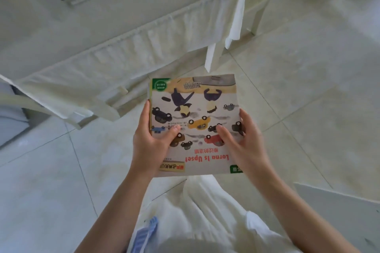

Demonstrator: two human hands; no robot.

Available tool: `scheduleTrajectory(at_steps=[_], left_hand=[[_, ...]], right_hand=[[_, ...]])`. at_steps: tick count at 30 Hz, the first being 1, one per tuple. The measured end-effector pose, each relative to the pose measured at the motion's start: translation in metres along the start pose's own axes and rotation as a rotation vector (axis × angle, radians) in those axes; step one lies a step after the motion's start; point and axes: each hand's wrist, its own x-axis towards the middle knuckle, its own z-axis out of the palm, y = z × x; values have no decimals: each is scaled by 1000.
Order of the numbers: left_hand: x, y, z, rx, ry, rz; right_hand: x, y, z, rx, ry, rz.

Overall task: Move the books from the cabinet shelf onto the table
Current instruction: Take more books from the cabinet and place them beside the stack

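Two hands, left hand and right hand, one picture book and one cloth-draped table at eleven o'clock.

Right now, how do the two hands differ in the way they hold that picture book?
The left hand wraps the book's left edge, thumb lying across the cover, fingers tucked behind. The right hand sits at the right edge, more spread, thumb reaching onto the cover. Both grip the lower half, holding the book above the tiled floor.

books between hands, table behind
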Motion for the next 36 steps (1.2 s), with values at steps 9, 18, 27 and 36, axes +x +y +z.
scheduleTrajectory(at_steps=[9,18,27,36], left_hand=[[88,39,-2,5,204,-16],[181,58,-22,-88,300,-94],[309,91,-72,-128,295,-87],[411,123,-83,-115,338,-87]], right_hand=[[114,-81,17,-56,-178,-81],[213,-130,65,-103,-309,-95],[314,-196,133,-152,-317,-131],[412,-244,169,-150,-348,-182]])
